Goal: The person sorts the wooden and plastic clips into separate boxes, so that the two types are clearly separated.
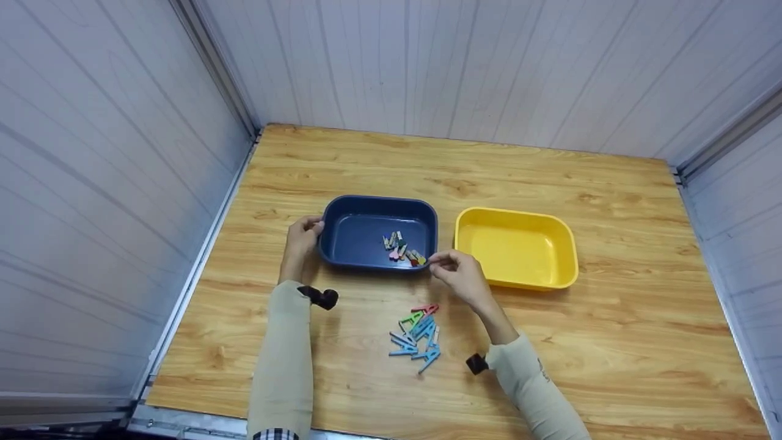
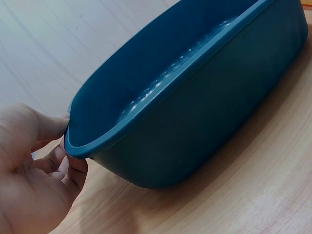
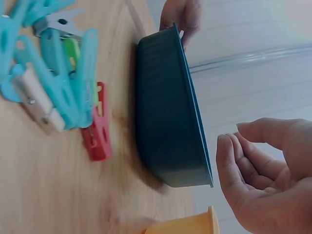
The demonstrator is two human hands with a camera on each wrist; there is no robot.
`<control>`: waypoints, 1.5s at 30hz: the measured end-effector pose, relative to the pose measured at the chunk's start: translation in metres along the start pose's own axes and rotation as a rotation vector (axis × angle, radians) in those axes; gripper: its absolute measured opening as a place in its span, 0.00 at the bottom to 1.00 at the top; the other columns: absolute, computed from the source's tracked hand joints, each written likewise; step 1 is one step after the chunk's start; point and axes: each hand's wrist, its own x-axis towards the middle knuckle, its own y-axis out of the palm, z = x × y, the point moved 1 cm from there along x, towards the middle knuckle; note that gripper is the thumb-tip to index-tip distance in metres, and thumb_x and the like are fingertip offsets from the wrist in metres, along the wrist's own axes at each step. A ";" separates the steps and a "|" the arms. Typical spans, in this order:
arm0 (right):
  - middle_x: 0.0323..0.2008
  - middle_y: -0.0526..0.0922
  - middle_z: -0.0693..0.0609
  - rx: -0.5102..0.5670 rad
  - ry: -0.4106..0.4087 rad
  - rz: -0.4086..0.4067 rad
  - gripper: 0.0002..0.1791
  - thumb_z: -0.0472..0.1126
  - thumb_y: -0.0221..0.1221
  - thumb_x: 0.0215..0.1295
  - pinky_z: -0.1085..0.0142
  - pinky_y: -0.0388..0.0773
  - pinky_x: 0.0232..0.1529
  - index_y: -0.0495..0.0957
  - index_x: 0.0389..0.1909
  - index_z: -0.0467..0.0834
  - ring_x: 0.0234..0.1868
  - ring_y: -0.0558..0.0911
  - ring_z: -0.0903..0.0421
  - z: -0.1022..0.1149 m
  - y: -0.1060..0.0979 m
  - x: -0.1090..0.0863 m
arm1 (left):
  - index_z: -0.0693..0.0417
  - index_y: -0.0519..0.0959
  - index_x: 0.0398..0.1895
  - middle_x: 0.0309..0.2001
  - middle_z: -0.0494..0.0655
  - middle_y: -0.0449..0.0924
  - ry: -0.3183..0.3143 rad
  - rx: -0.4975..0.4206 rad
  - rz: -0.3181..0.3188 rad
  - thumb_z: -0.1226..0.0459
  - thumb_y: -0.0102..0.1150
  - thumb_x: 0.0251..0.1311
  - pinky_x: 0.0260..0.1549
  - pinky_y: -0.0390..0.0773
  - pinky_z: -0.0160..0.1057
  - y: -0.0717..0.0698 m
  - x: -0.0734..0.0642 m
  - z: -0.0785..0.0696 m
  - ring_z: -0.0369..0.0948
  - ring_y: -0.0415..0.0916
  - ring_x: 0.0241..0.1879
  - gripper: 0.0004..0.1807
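Note:
My left hand point(image 1: 299, 245) grips the left rim of a dark blue plastic basin point(image 1: 348, 241), thumb above and fingers curled under the edge, as the left wrist view shows. Inside the basin, toward its right front corner, lie several small wooden clips with colourful ends point(image 1: 394, 241). Close by that corner is my right hand point(image 1: 462, 278). Its fingers are loosely bent, and the right wrist view shows a gap between thumb and forefinger with nothing in it. In front of the basin lies a pile of larger plastic clothespins point(image 1: 423, 330), mostly blue, with a green and a red one point(image 3: 99, 129).
A yellow basin point(image 1: 513, 247) with nothing in it stands right of the blue one, beside my right hand. Everything sits on a wood-grain tabletop point(image 1: 623, 318). Pale panel walls point(image 1: 427, 67) enclose the table at the back and both sides.

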 end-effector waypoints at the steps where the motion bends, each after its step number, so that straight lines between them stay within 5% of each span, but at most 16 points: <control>1: 0.37 0.84 0.46 -0.011 -0.003 0.005 0.08 0.34 0.62 0.60 0.68 0.79 0.40 0.82 0.40 0.39 0.37 0.80 0.54 -0.001 -0.001 -0.002 | 0.65 0.74 0.56 0.46 0.55 0.74 -0.003 -0.003 0.001 0.65 0.47 0.69 0.51 0.69 0.39 0.000 0.000 0.000 0.45 0.70 0.48 0.17; 10: 0.38 0.85 0.45 -0.074 0.004 0.071 0.09 0.33 0.63 0.59 0.69 0.78 0.40 0.82 0.40 0.38 0.37 0.81 0.53 -0.013 -0.006 -0.021 | 0.65 0.74 0.56 0.48 0.57 0.75 0.000 -0.019 0.009 0.65 0.46 0.70 0.53 0.69 0.40 0.000 0.000 -0.001 0.46 0.70 0.49 0.17; 18: 0.33 0.85 0.47 -0.117 -0.083 0.083 0.08 0.33 0.63 0.57 0.69 0.78 0.36 0.82 0.38 0.36 0.32 0.81 0.59 -0.026 -0.005 -0.033 | 0.67 0.75 0.55 0.41 0.53 0.75 0.056 0.022 -0.016 0.66 0.48 0.68 0.44 0.69 0.34 -0.002 0.000 0.001 0.44 0.70 0.44 0.17; 36: 0.33 0.83 0.48 -0.154 0.127 0.207 0.08 0.34 0.63 0.58 0.70 0.77 0.35 0.81 0.39 0.36 0.33 0.79 0.58 -0.044 0.000 -0.058 | 0.66 0.74 0.56 0.46 0.55 0.75 0.024 0.011 -0.008 0.65 0.48 0.69 0.50 0.70 0.38 -0.001 0.001 0.001 0.45 0.70 0.48 0.18; 41: 0.32 0.82 0.48 -0.164 0.144 0.247 0.08 0.33 0.62 0.58 0.68 0.79 0.33 0.81 0.38 0.35 0.31 0.79 0.58 -0.047 0.002 -0.062 | 0.67 0.74 0.56 0.47 0.58 0.76 0.046 0.019 -0.013 0.65 0.48 0.68 0.50 0.69 0.38 0.000 0.001 0.000 0.46 0.71 0.49 0.18; 45: 0.30 0.82 0.49 -0.187 0.127 0.271 0.08 0.34 0.63 0.57 0.69 0.78 0.32 0.81 0.37 0.36 0.30 0.79 0.59 -0.049 0.004 -0.064 | 0.66 0.74 0.56 0.48 0.56 0.74 0.004 -0.028 0.003 0.65 0.47 0.69 0.50 0.69 0.38 0.000 0.001 0.000 0.45 0.70 0.49 0.18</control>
